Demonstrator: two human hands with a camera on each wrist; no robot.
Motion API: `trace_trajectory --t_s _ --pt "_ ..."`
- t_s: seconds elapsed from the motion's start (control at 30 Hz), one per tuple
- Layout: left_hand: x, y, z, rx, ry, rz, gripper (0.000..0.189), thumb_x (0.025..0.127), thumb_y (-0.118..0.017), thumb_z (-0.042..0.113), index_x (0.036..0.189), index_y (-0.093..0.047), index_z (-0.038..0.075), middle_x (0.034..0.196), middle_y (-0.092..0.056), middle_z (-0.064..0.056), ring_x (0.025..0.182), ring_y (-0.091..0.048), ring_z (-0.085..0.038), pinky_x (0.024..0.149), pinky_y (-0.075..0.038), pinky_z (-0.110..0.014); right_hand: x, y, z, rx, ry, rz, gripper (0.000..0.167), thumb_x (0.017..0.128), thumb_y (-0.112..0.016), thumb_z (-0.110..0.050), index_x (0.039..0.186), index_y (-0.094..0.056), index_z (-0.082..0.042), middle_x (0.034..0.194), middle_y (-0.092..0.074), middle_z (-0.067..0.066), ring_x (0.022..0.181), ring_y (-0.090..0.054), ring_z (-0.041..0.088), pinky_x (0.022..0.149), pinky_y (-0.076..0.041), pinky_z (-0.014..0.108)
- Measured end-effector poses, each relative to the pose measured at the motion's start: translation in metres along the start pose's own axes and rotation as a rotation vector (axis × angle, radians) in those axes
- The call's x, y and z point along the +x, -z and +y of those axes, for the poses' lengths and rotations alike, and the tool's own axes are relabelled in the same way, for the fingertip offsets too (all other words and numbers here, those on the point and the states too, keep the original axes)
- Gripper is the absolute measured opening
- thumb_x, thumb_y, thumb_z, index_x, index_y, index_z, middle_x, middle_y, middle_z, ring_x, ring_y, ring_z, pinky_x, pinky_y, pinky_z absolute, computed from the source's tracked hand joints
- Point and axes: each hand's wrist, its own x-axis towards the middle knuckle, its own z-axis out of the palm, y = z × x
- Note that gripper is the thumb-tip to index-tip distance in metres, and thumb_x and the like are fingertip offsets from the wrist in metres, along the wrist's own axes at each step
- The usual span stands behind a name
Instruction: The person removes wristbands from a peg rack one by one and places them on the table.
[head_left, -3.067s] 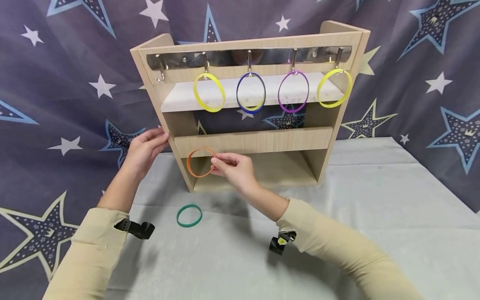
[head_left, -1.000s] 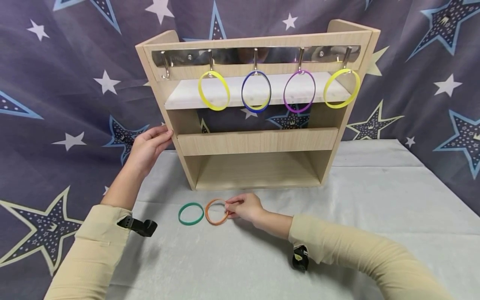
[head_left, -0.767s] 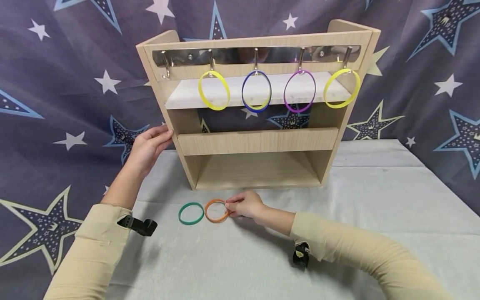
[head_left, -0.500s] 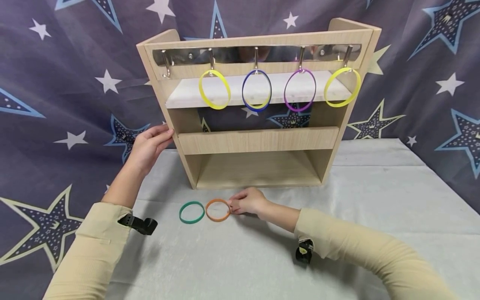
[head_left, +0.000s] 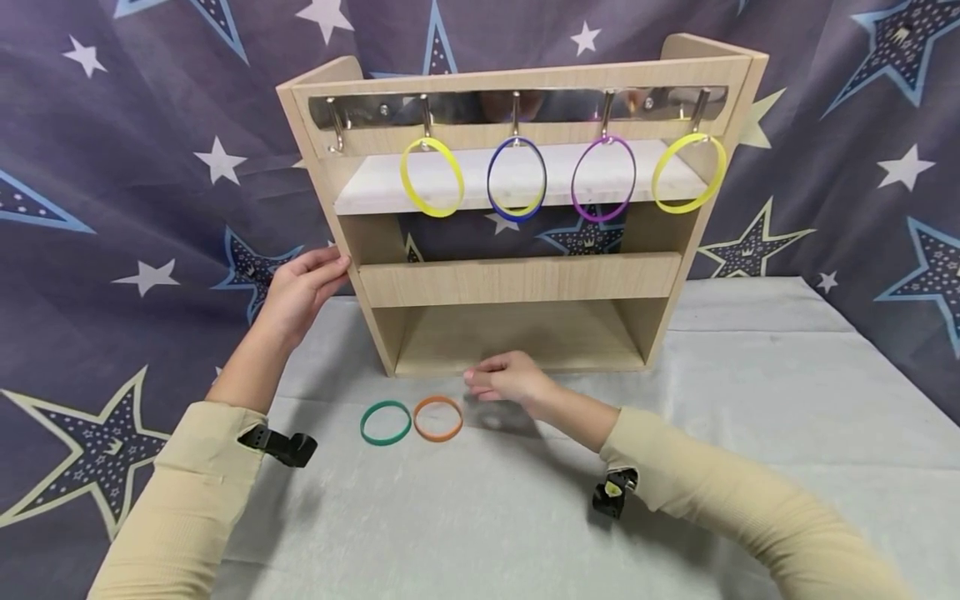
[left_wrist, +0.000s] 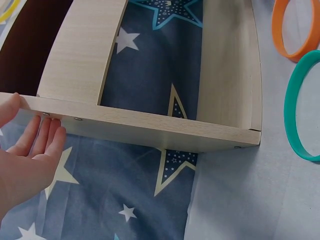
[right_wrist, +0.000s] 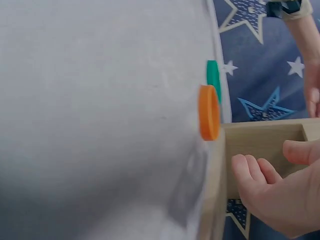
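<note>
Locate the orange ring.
In the head view, the orange ring lies on the grey cloth before the wooden shelf, just right of the green ring, below-left of the right hand.

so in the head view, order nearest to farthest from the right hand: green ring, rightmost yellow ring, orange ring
1. Orange ring: on the grey cloth, left of the right hand
2. Green ring: just left of the orange ring
3. Rightmost yellow ring: hanging from the rightmost hook
</note>
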Motion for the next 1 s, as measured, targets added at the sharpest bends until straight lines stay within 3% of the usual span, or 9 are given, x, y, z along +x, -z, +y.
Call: trace_trajectory --t_s 0.57,0.8,1.0 --pt "0.000 0.000 0.000 -0.001 0.006 0.001 0.038 0.091 -0.067 0.019 0.122 -0.050 0.006 0.110 -0.055 0.006 0.097 -0.063 0.003 0.119 -0.029 -0.032 -0.007 0.019 -0.044 0.110 0.122 0.069 0.037 0.095 -0.061 -0.011 0.127 -0.056 0.008 0.125 -0.062 0.026 0.113 -0.065 0.029 0.103 -0.052 0.039" --pt "0.002 0.000 0.000 -0.006 -0.003 -0.005 0.030 0.091 -0.067 0.018 0.116 -0.053 0.009 0.109 -0.056 0.005 0.096 -0.063 0.003 0.119 -0.029 -0.032 -0.010 0.023 -0.057 0.110 0.199 0.080 0.037 0.095 -0.060 -0.011 0.127 -0.057 0.008 0.126 -0.060 0.027 0.109 -0.067 0.026 0.103 -0.052 0.038" --pt "0.002 -0.001 -0.001 0.004 -0.003 0.010 0.034 0.091 -0.067 0.019 0.119 -0.053 0.007 0.110 -0.056 0.006 0.097 -0.062 0.003 0.119 -0.030 -0.033 -0.013 0.021 -0.069 0.088 0.264 0.114 0.035 0.095 -0.060 -0.010 0.125 -0.058 0.006 0.126 -0.061 0.026 0.109 -0.066 0.026 0.101 -0.054 0.033"
